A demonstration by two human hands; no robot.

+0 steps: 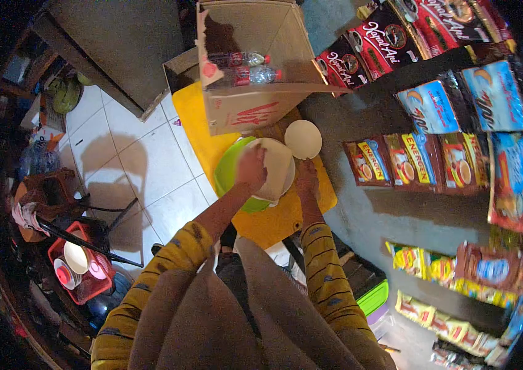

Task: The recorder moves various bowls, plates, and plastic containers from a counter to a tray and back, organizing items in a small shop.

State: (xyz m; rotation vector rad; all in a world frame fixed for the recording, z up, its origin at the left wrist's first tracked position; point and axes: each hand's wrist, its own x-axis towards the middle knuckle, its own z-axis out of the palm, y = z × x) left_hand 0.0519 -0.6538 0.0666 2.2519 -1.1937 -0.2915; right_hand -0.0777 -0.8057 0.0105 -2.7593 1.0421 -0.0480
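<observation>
A green plastic basin rests on a yellow tabletop before me. Over its right side lies a pale round container with a flat beige piece across it, its material unclear. My left hand is over the basin, touching the left part of the beige piece; whether it grips it is hidden. My right hand is at the container's right, its fingertips at the lower edge of a pale round disc or bowl. The fingers' closure there is hard to see.
A cardboard box holding plastic bottles stands at the table's far end. Hanging sachet packs line the wall on the right. At left, a red basket holds bowls, near a dark metal frame on the tiled floor.
</observation>
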